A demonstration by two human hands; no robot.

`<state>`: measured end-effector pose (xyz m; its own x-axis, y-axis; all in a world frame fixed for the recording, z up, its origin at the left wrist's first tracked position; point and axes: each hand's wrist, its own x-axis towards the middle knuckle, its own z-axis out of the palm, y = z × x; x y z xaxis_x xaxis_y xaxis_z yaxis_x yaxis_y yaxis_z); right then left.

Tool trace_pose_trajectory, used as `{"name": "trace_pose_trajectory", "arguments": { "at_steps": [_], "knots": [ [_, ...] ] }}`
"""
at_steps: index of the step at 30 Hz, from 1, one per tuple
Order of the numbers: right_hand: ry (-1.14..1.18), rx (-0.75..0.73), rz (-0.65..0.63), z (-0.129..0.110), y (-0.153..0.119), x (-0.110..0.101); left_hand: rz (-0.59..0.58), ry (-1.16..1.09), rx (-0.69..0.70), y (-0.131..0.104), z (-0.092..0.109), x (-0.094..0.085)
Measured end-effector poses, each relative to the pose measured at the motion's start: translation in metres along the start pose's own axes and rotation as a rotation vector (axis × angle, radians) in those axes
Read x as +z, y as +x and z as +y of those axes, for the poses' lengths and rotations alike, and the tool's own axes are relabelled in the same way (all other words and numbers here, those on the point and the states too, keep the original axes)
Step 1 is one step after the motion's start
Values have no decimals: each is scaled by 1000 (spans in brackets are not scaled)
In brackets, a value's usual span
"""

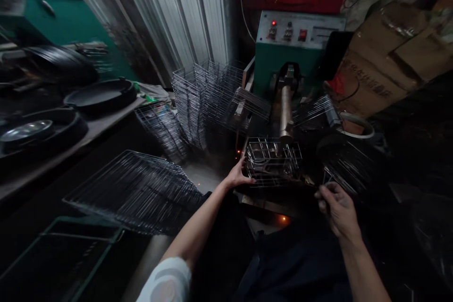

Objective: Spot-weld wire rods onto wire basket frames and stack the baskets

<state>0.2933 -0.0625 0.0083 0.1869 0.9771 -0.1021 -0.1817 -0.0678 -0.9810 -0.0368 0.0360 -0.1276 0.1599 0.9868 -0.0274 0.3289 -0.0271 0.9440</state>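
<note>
Under the metal arm of a green machine sits a small wire basket. My left hand is at the basket's left side, thumb and fingers around its corner wires. Off to the right of the basket, my right hand has its fingers bent in a pinch; what they hold, if anything, is too small and dark to tell. Just beyond that hand are loose thin wires.
Stacked wire frames stand left of the machine, with another wire pile nearer. Black pans lie on a bench at the left. A cardboard box is at the right. Orange sparks glow below the basket.
</note>
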Motion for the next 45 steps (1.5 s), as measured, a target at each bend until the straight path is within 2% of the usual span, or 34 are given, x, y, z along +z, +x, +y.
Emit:
{"name": "trace_pose_trajectory", "arguments": {
  "at_steps": [4,7,9,11,14,17,20,23,26,32,39,45],
  "knots": [
    [-75,63,-237,-19,-21,3,-26,252,158,-44,28,-4],
    [-164,58,-537,-31,-25,13,-39,399,172,-58,61,7],
    [-323,-15,-731,-33,-20,24,-60,528,192,-57,84,18],
    [-558,-179,-813,-26,-10,35,-70,641,242,-52,103,27],
    [-873,-489,-770,-3,5,46,-41,724,282,-48,121,33],
    [-1133,-731,-687,23,16,50,10,720,279,-45,130,33],
    [-1323,-921,-623,37,18,49,58,696,265,-42,137,32],
    [-1375,-1047,-569,41,17,44,86,683,262,-40,143,33],
    [-1327,-1080,-522,42,17,38,108,687,281,-42,147,34],
    [-1199,-1075,-513,44,26,32,162,700,297,-41,147,34],
    [-1246,-1064,-491,40,43,41,185,705,300,-23,148,29],
    [-1238,-1031,-488,32,48,47,161,718,282,-15,149,26]
  ]
}}
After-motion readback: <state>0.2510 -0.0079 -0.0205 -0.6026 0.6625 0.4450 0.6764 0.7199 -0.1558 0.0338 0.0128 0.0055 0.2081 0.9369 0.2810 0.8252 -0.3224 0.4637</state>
